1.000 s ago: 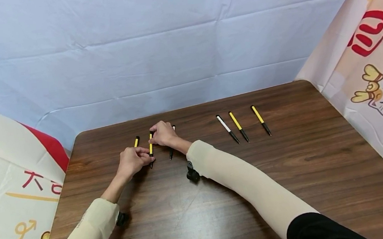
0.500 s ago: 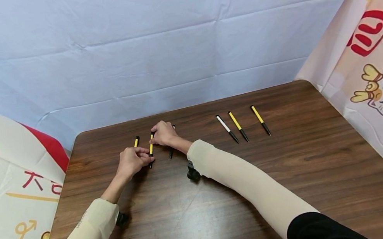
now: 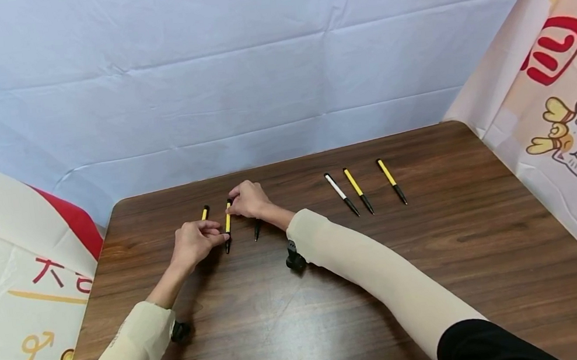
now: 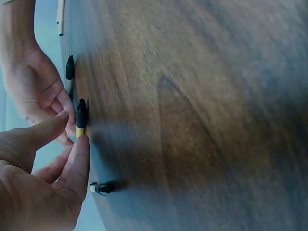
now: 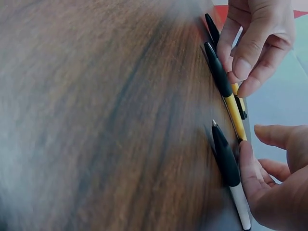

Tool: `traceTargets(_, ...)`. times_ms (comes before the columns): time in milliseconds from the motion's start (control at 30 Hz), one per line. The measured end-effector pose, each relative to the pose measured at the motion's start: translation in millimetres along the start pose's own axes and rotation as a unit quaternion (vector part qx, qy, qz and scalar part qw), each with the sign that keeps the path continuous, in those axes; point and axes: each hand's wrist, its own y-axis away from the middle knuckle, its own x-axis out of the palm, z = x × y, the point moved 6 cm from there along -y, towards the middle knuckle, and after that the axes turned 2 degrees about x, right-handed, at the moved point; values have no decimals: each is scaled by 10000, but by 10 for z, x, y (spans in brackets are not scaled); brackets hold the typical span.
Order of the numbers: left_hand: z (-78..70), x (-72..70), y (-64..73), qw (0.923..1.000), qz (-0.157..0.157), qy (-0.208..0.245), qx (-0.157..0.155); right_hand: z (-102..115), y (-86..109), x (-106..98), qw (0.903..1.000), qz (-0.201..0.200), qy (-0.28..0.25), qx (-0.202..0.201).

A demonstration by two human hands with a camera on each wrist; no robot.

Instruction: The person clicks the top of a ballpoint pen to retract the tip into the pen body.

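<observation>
A yellow pen with a black grip [image 3: 228, 221] lies on the table between the two hands, its tip toward the person. My left hand [image 3: 193, 245] is at the tip end, thumb and index finger spread apart beside the black grip. At the far end is my right hand [image 3: 248, 199]; in the right wrist view its thumb stands away from the index finger, which is right at the pen's end. A white pen with a black grip [image 5: 236, 197] lies beside the right hand, mostly hidden by it in the head view. Another yellow pen [image 3: 204, 213] lies left, partly behind the left hand.
Farther right on the brown wooden table [image 3: 292, 314] lie a white pen [image 3: 341, 193] and two yellow pens, one close to it [image 3: 358, 190] and one apart [image 3: 391, 181]. A pale cloth [image 3: 256, 78] hangs behind the table's far edge, with printed cloths at both sides.
The middle yellow pen's far end has turned slightly right. My left hand has drawn back a little to the left, and my right hand has shifted slightly, covering more of the white pen.
</observation>
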Motion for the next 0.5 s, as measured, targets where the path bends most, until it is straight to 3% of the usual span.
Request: traceTargets(500,-152,-53,-20,9990,-145,224,349,5,53,-241,9992,-19,-153,-378)
